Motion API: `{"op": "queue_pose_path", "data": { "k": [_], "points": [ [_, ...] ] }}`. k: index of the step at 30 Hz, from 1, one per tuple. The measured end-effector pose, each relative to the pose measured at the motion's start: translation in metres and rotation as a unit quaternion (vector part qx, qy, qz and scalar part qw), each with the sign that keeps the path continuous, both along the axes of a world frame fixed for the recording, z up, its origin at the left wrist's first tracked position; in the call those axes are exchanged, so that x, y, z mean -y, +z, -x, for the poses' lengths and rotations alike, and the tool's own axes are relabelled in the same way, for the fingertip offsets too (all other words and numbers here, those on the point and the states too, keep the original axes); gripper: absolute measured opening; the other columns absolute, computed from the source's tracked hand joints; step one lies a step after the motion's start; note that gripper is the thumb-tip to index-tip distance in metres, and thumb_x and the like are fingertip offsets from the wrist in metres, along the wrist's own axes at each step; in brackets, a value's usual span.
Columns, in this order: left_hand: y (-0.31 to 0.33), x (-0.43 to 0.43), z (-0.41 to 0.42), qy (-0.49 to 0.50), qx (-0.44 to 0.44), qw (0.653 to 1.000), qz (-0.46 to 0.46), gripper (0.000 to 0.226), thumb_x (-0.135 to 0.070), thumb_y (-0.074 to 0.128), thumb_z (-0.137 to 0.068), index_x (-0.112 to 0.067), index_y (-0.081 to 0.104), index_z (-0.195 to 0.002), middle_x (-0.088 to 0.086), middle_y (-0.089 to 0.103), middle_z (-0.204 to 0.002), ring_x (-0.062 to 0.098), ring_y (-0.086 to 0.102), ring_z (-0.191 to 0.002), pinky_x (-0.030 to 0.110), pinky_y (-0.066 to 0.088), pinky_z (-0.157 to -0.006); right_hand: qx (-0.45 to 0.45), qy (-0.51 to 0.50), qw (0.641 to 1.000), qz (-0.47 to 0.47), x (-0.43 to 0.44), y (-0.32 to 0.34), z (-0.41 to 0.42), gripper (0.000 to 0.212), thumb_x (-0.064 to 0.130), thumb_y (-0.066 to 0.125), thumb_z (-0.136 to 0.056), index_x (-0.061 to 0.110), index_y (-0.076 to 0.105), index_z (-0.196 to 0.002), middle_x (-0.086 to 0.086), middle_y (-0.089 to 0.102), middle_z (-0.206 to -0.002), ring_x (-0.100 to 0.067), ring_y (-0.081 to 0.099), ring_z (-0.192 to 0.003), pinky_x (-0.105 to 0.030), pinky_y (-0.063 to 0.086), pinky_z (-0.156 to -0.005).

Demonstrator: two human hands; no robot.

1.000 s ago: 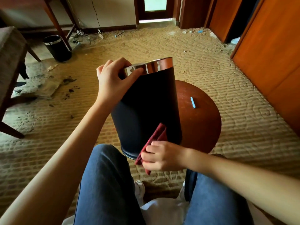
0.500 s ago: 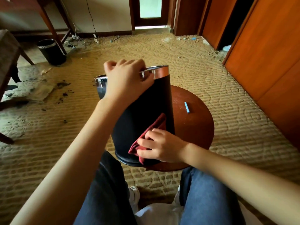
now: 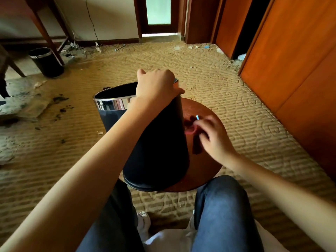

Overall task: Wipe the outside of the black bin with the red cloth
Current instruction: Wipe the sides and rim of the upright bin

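The left grip [image 3: 156,84] sits at the centre of the frame, fingers curled down over the far side of the chrome rim of the black bin [image 3: 160,142], thumb side toward the camera, closed tight on that rim. The bin stands tilted on the round brown table [image 3: 205,170], with its open mouth leaning toward the left of the frame. Its base rests at the table's near left edge, just above the person's knees in blue jeans [image 3: 223,206].

The right grip [image 3: 214,139], right of centre, is bunched narrowly around the red cloth [image 3: 190,130] and holds it against the bin's right-hand wall about halfway up. This hand is blurred, so the exact lie of each finger cannot be made out. A fold of the cloth hangs below the fingers beside the wall.

A small light-blue stick [image 3: 197,117] lies on the table just above the right grip. A second black bin [image 3: 46,62] stands on the floor at the upper left, by the patterned carpet [image 3: 227,88].
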State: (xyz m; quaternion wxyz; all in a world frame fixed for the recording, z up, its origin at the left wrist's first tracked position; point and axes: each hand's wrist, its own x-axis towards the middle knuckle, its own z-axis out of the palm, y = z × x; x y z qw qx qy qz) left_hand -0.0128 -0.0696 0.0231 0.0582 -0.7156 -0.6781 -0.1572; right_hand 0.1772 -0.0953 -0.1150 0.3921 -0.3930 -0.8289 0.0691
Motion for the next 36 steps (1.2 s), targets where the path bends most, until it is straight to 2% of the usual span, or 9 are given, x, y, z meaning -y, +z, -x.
{"op": "queue_pose_path", "data": {
  "k": [3, 6, 9, 12, 17, 22, 28, 33, 36],
  "points": [
    [0.002, -0.003, 0.003, -0.008, 0.018, 1.000, -0.001, 0.044, -0.043, 0.056, -0.091, -0.017, 0.041, -0.058, -0.004, 0.041, -0.062, 0.023, 0.045, -0.070, 0.042, 0.031, -0.096, -0.093, -0.127, 0.978, 0.141, -0.010, 0.014, -0.004, 0.030, -0.001, 0.052, -0.084, 0.009, 0.062, -0.111, -0.015, 0.055, -0.105, -0.024, 0.055, -0.094, -0.011, 0.037, -0.074],
    [0.003, -0.006, 0.004, -0.021, 0.028, 0.999, -0.007, 0.040, -0.045, 0.054, -0.092, -0.012, 0.058, -0.070, 0.000, 0.052, -0.070, 0.024, 0.050, -0.074, 0.040, 0.031, -0.097, -0.177, -0.118, 0.951, 0.225, -0.013, 0.032, -0.001, 0.011, 0.012, 0.056, -0.092, 0.021, 0.059, -0.098, -0.002, 0.059, -0.095, -0.001, 0.055, -0.081, -0.006, 0.038, -0.066],
    [0.003, -0.007, 0.003, -0.044, 0.036, 0.998, -0.014, 0.044, -0.048, 0.053, -0.091, -0.008, 0.067, -0.081, 0.003, 0.059, -0.074, 0.026, 0.056, -0.077, 0.037, 0.029, -0.094, -0.292, -0.092, 0.917, 0.258, -0.017, 0.049, 0.007, 0.016, 0.027, 0.049, -0.098, 0.021, 0.059, -0.086, 0.001, 0.059, -0.082, -0.004, 0.057, -0.074, -0.021, 0.043, -0.071],
    [0.004, -0.012, 0.008, -0.081, 0.067, 0.994, -0.022, 0.044, -0.050, 0.053, -0.091, -0.013, 0.061, -0.068, -0.005, 0.049, -0.059, 0.016, 0.046, -0.061, 0.035, 0.028, -0.092, -0.386, -0.089, 0.874, 0.280, -0.025, 0.065, 0.015, 0.031, 0.038, 0.047, -0.094, 0.025, 0.065, -0.072, 0.003, 0.063, -0.078, -0.016, 0.060, -0.082, -0.037, 0.046, -0.075],
    [0.003, -0.020, 0.016, -0.128, 0.143, 0.981, -0.013, 0.047, -0.051, 0.058, -0.089, -0.022, 0.045, -0.054, -0.007, 0.042, -0.052, 0.010, 0.040, -0.057, 0.036, 0.029, -0.087, -0.411, -0.119, 0.877, 0.217, -0.048, 0.100, 0.026, 0.007, 0.018, 0.062, -0.088, 0.023, 0.057, -0.090, 0.008, 0.058, -0.093, -0.008, 0.058, -0.092, -0.030, 0.050, -0.088],
    [0.004, -0.028, 0.018, -0.093, 0.130, 0.987, -0.007, 0.034, -0.049, 0.049, -0.094, -0.023, 0.053, -0.074, -0.009, 0.048, -0.065, 0.012, 0.045, -0.080, 0.033, 0.018, -0.082, -0.338, -0.084, 0.930, 0.118, -0.050, 0.118, 0.044, 0.034, 0.009, 0.065, -0.085, 0.007, 0.047, -0.113, 0.009, 0.049, -0.101, 0.020, 0.049, -0.085, -0.004, 0.042, -0.074],
    [-0.008, -0.032, 0.029, -0.057, 0.163, 0.984, -0.042, 0.023, -0.039, 0.044, -0.099, -0.025, 0.057, -0.085, -0.004, 0.059, -0.086, 0.018, 0.053, -0.094, 0.033, 0.017, -0.082, -0.114, 0.022, 0.992, -0.055, -0.027, 0.077, 0.062, 0.025, 0.005, 0.062, -0.083, 0.000, 0.064, -0.107, -0.012, 0.064, -0.104, -0.022, 0.054, -0.098, -0.025, 0.041, -0.089],
    [-0.010, -0.037, 0.031, -0.067, 0.198, 0.977, -0.035, 0.022, -0.041, 0.045, -0.098, -0.027, 0.053, -0.083, -0.010, 0.052, -0.073, 0.009, 0.046, -0.085, 0.033, 0.020, -0.084, 0.192, 0.200, 0.945, -0.176, 0.032, 0.003, 0.047, 0.024, 0.001, 0.064, -0.081, 0.006, 0.068, -0.105, -0.009, 0.065, -0.097, -0.025, 0.051, -0.089, -0.036, 0.045, -0.085],
    [-0.013, -0.037, 0.031, -0.078, 0.208, 0.974, -0.042, 0.023, -0.041, 0.046, -0.098, -0.026, 0.059, -0.086, -0.008, 0.058, -0.081, 0.007, 0.048, -0.087, 0.033, 0.020, -0.085, 0.267, 0.237, 0.906, -0.229, 0.046, -0.016, 0.039, 0.017, 0.009, 0.057, -0.093, 0.013, 0.069, -0.105, -0.003, 0.067, -0.097, -0.023, 0.058, -0.090, -0.035, 0.046, -0.083]
  ]
}}
